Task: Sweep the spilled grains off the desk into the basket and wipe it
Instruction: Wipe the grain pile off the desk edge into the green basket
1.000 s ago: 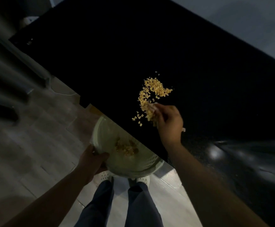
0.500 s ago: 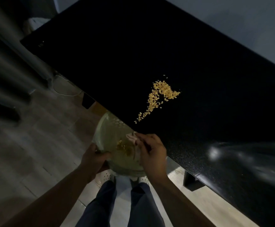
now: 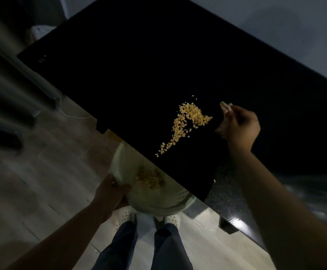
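The right hand (image 3: 238,127), over the pale basket (image 3: 123,158) half a second ago, now pinches a crumpled cloth (image 3: 226,108) just right of the spilled grains (image 3: 190,119) on the black desk (image 3: 158,65), wooden floor (image 3: 51,162) below, while the left hand (image 3: 110,191) grips the basket's rim under the desk edge, more grains lying inside

A black, glossy desk (image 3: 139,65) runs on a slant from the upper left of the frame to the lower right. Yellow grains (image 3: 192,115) lie on it right of centre: a dense clump that thins into a trail running down and left, ending close to the near edge. A few single grains lie just above the clump. At the lower right the desk surface looks speckled and catches a glare. Below the desk, pale plank floor (image 3: 32,182) fills the lower left.
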`<state>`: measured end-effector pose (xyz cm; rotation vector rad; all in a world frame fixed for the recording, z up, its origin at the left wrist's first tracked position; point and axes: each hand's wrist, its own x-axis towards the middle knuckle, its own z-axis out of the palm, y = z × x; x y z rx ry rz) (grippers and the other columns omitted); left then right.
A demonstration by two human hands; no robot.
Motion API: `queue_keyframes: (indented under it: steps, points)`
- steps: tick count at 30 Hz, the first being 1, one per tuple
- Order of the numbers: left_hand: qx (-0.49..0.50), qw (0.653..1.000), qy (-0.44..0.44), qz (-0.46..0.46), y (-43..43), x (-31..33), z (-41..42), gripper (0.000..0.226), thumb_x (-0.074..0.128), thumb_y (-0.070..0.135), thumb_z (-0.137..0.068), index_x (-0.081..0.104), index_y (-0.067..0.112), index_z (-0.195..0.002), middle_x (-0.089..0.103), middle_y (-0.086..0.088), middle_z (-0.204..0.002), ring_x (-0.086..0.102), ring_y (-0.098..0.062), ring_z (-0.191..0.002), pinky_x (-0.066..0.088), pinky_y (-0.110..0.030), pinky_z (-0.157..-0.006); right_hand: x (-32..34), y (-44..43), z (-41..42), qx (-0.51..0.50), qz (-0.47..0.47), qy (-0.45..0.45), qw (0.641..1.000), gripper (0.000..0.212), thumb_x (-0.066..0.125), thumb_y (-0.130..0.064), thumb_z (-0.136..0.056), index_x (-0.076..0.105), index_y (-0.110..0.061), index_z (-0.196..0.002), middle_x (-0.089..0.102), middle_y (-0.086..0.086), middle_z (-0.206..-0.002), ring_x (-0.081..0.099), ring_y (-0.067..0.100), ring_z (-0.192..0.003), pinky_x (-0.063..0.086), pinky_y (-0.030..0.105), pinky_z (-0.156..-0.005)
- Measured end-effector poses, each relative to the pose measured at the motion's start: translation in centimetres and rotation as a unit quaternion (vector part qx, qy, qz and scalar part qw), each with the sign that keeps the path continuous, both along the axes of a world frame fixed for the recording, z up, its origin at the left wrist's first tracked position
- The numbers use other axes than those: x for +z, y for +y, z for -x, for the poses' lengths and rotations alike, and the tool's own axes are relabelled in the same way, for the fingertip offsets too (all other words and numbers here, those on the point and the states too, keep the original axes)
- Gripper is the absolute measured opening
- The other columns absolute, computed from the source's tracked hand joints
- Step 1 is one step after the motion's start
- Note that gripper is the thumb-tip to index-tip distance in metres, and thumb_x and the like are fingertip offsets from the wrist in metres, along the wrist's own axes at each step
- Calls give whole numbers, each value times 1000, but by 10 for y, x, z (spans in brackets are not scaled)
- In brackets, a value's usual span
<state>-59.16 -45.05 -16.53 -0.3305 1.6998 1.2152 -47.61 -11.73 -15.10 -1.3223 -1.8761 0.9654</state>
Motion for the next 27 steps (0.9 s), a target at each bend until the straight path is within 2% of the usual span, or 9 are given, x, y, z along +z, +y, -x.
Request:
queue_keyframes:
  steps: [2, 4, 7, 9, 13, 18, 22, 27]
  points:
    - [1, 1000, 3, -1, 1, 1, 0, 41, 60, -6, -85, 46, 11, -119, 55, -13, -112, 61, -31, -90, 58, -31, -52, -9, 15, 7, 3, -3, -15, 1000, 28, 56, -41, -87, 65, -33, -111, 61, -13, -101, 67, 22, -86, 57, 46, -79]
    - [3, 1000, 2, 0, 1, -1, 1, 43, 60, -5, -85, 45, 8, -122, 55, -14, -114, 62, -32, -91, 58, -33, -53, -19, 25, 15, 9, -14, -43, 999, 33, 52, -44, -88, 65, -29, -114, 65, -1, -104, 68, 24, -79, 57, 46, -75]
    - [0, 1000, 1, 3, 0, -5, 3, 45, 60, -5, -85, 45, 7, -126, 54, -18, -121, 62, -36, -97, 59, -36, -58, -16, 19, 27, 19, -13, -57, 998, 28, 53, -26, -96, 66, -16, -119, 61, 7, -114, 64, 26, -87, 55, 46, -80]
    - [-5, 1000, 2, 3, 1, -6, 4, 44, 60, -5, -85, 46, 8, -125, 54, -18, -121, 61, -37, -97, 59, -36, -58, -10, 11, 32, 60, -17, -60, 996, 26, 55, -19, -96, 66, -11, -118, 59, 9, -114, 61, 24, -94, 53, 42, -85]
    - [4, 1000, -7, -12, 3, -1, 2, 40, 58, -8, -85, 47, 9, -120, 56, -16, -113, 63, -33, -88, 57, -31, -52, -4, -32, 35, 142, 8, -30, 989, 23, 58, -16, -94, 66, -14, -115, 57, -2, -103, 58, 15, -91, 54, 41, -84]
    - [-4, 1000, -8, -6, 0, 3, 4, 49, 59, -6, -86, 44, 12, -130, 55, -16, -119, 63, -32, -91, 58, -32, -53, -9, -106, 27, 216, -13, -16, 976, 24, 59, -15, -93, 68, -14, -116, 59, 2, -97, 57, 18, -88, 51, 38, -77]
    - [-12, 1000, -12, -13, -7, 10, 6, 46, 58, -5, -87, 45, 14, -127, 56, -14, -116, 63, -30, -88, 58, -32, -53, -12, -158, 20, 249, -22, -22, 968, 23, 58, -17, -93, 69, -15, -114, 58, 1, -93, 54, 18, -86, 49, 37, -71]
    - [-35, 999, -10, -18, -21, 12, 8, 46, 61, -2, -86, 46, 12, -128, 55, -14, -120, 61, -31, -97, 59, -33, -57, -11, -200, 11, 272, 13, -26, 962, 23, 61, -13, -91, 71, -17, -112, 57, -1, -92, 54, 16, -89, 50, 37, -75]
